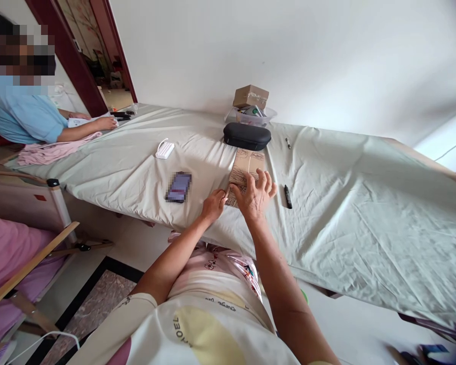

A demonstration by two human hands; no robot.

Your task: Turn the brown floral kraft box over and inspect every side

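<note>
A brown cardboard piece [247,161] with black pen drawings lies flat on the cloth-covered table in front of me. My left hand [214,207] is closed at its lower left edge, and what the fingertips pinch is too small to make out. Over the cardboard's lower part rests my right hand [255,196], with its fingers bent and spread apart. Its thumb touches the left side near my left fingertips. To the right of that hand lies a black marker [288,196]. The part of the cardboard under my right hand is hidden.
Beyond the cardboard sit a black case [247,136] and a clear plastic tub [269,115] with a cardboard box [251,96] on top. A phone [179,187], a white charger-like block [164,149] and a pen [288,143] lie around. A person [26,116] sits far left with papers.
</note>
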